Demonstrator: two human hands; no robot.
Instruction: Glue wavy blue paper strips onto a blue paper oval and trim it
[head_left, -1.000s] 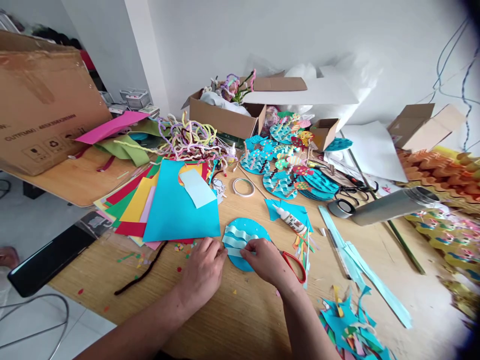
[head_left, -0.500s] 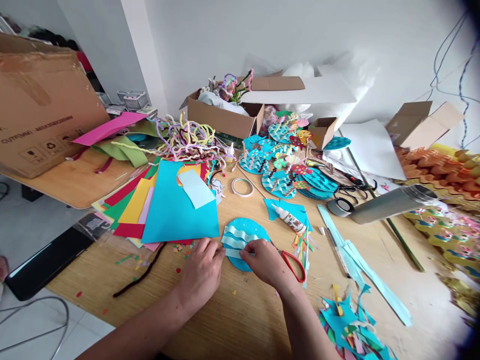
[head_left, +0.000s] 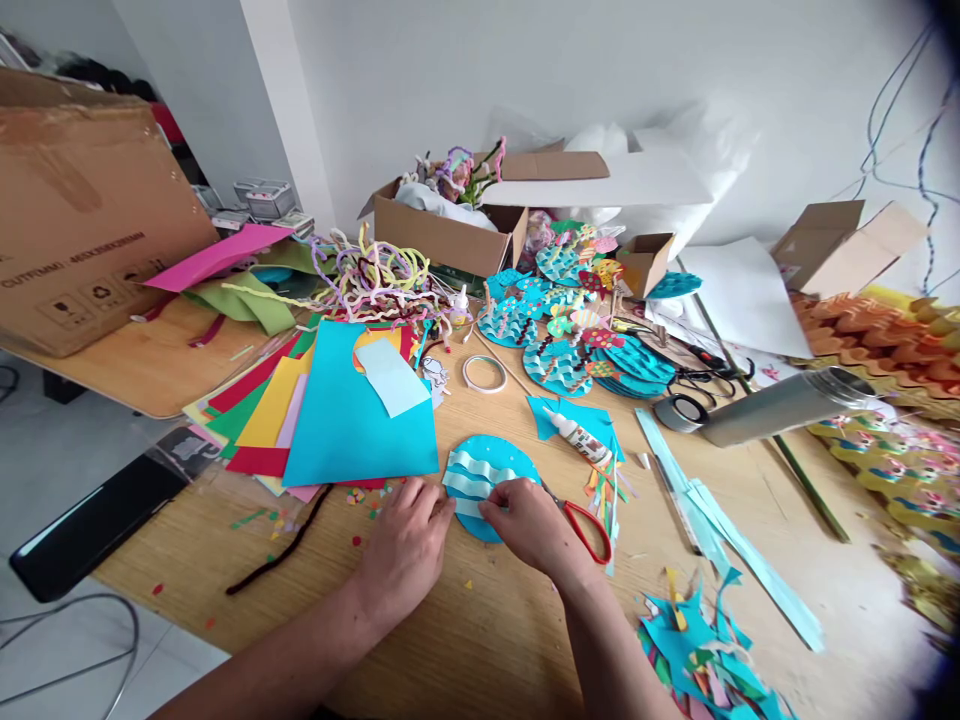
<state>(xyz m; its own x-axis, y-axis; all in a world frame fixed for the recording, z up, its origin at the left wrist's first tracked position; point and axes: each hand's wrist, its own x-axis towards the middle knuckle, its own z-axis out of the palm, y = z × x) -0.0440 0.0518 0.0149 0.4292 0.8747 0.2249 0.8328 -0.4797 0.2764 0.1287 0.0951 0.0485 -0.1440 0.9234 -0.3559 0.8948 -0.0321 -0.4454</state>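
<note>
Our left hand and right hand work slightly apart, the fingertips of each pinched on one end of a pale strip; how firmly, we cannot tell. Beneath this strip, between and just beyond our hands, the blue disc lies flat on the counter, bearing two pale wavy bands on the far side of the strip. We judge the step in hand to be the setting of a third band; the next move calls for bowing the strip to match and pressing its ends down without crushing the waves. Whether it carries adhesive, we cannot see.

Containers, left to right: far to the left of our hands stands a large cardboard box, its inside hidden from us. Well beyond our hands, an open cardboard box holds fuzzy-stemmed flowers and a pale, crumpled material. Near the right hand, on its far side, lies a white bottle, which we take for glue; its fill cannot be told. Much farther beyond that hand is a small carton. Well to its right lie a steel flask, on its side, and, farther back, an open carton; we cannot make out what either contains.
</note>
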